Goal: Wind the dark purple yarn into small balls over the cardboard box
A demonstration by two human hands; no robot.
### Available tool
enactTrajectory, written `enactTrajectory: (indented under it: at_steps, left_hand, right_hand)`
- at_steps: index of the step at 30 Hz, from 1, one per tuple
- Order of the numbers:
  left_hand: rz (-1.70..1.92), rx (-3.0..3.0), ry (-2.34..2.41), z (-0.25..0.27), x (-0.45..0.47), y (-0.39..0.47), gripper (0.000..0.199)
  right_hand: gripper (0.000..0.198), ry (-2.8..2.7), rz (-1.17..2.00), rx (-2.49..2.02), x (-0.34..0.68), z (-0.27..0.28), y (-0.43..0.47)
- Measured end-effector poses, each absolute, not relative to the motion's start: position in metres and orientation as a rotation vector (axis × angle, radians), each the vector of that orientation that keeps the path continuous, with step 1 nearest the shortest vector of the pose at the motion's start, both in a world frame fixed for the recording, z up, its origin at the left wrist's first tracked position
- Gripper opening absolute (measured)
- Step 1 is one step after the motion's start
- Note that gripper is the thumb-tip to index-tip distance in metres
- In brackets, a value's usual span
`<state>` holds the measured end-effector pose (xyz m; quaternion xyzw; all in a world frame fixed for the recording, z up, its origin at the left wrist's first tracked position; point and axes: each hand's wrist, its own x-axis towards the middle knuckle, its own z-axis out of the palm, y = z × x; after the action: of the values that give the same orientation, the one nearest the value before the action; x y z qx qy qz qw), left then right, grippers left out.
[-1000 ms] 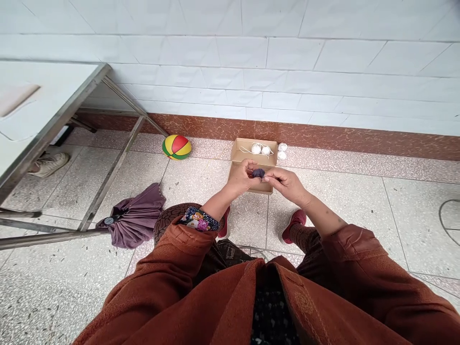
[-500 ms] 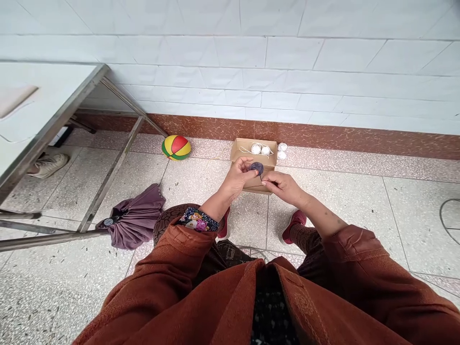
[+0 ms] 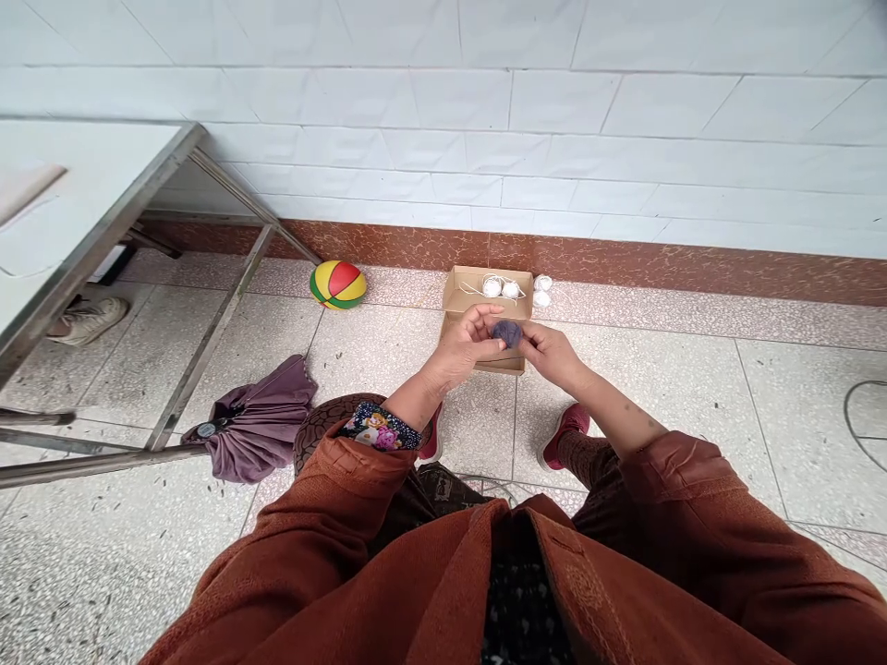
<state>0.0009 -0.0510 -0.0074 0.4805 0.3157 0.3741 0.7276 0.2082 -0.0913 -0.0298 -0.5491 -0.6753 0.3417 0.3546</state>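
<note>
A small dark grey-blue ball of yarn (image 3: 507, 333) is between my two hands, above an open cardboard box (image 3: 455, 294). My left hand (image 3: 457, 355) grips its left side between thumb and fingers. The closed fingers of my right hand (image 3: 554, 355) touch the right side of the ball. Whether a loose strand is pinched there I cannot tell. White balls of yarn (image 3: 492, 288) with loose strands lie in the far part of the box, and more white balls (image 3: 541, 297) sit on the floor just right of it.
The tiled wall (image 3: 624, 185) rises behind the box. At left are a metal-framed table (image 3: 125, 194), a red, yellow and green ball (image 3: 338, 284), and a folded purple umbrella (image 3: 260, 425). A shoe (image 3: 90, 320) shows under the table. A thin cable (image 3: 846, 406) lies at far right.
My right hand has moved up from below the ball, where it pinched a dark strand, to its right side. The ball has turned and shifted slightly right.
</note>
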Motion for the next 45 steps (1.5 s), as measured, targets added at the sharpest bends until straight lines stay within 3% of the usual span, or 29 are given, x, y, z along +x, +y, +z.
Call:
enactTrajectory:
  at_steps: [4, 9, 16, 27, 34, 39, 45]
  left_hand:
    - [0.888, 1.05, 0.897, -0.013, 0.0, -0.047, 0.037]
    - [0.748, 1.258, 0.964, -0.014, 0.003, -0.051, 0.047]
    - [0.649, 1.167, 0.706, -0.012, 0.006, -0.058, 0.06]
    - [0.748, 0.87, 0.63, -0.008, 0.007, -0.062, 0.051]
    - [0.817, 0.979, 0.959, -0.012, 0.003, -0.053, 0.04]
    - [0.66, 1.212, 0.927, -0.01, 0.002, -0.058, 0.042]
    - [0.588, 1.041, 0.683, -0.014, 0.0, -0.063, 0.062]
  right_hand:
    - [0.027, -1.89, 0.962, -1.221, 0.205, -0.019, -0.099]
    - [0.03, -1.877, 0.961, -1.13, 0.208, -0.004, -0.097]
    - [0.027, -1.725, 0.815, -1.255, 0.214, -0.013, -0.087]
    - [0.015, -1.715, 0.918, -1.455, 0.21, -0.027, -0.088]
    - [0.031, -1.803, 1.035, -1.266, 0.211, -0.011, -0.099]
    - [0.031, -1.79, 0.968, -1.184, 0.211, -0.008, -0.093]
    - [0.027, -1.763, 0.819, -1.283, 0.211, -0.021, -0.084]
